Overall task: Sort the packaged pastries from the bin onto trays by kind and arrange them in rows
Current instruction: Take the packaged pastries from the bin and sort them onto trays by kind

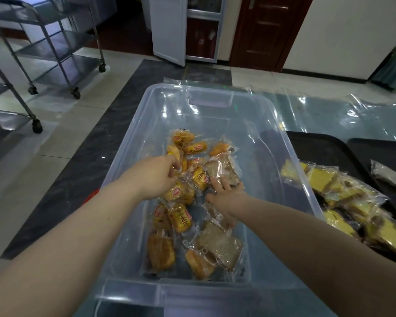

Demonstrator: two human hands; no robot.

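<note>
Reaching into the clear bin (290, 156), I have both hands down among the packaged pastries. My left hand (157, 177) has its grip pinched together on the wrapper of a small yellow bun pack (177, 156), the fingertips closed at its near edge. My right hand (224, 200) lies with fingers spread and apart over a brown slice pack (222, 170); the fingertips touch its near end, but I cannot tell whether they have closed on it. That slice lies just ahead of my right grip, its long side running away from me and slightly to the right. More yellow buns (181, 217) sit between and below my two wrists, and another brown slice (220, 245) lies nearer to me, beside the right forearm. Beyond the right wall of the bin, well to the right of my right grip, a dark tray (325, 152) holds yellow cake slices (322, 179). I judge the right hand should carry the slice; it must lift over the bin wall first.
</note>
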